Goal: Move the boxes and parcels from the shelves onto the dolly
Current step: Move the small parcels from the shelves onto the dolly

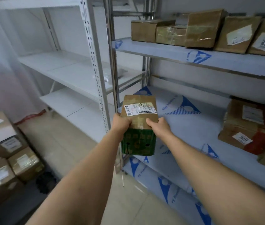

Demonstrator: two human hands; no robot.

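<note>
I hold a brown cardboard box with a white shipping label on top and a green printed front, in the air at the left end of the middle shelf. My left hand grips its left side and my right hand grips its right side. Several taped brown boxes line the upper shelf at right. Another labelled box with red tape lies on the middle shelf to the right. At the lower left stands a stack of boxes; the dolly beneath them is hidden.
A white metal rack fills the left and back, with a grey packet on one board. A perforated upright post stands just left of the held box. Pale tiled floor lies between the racks and the stack.
</note>
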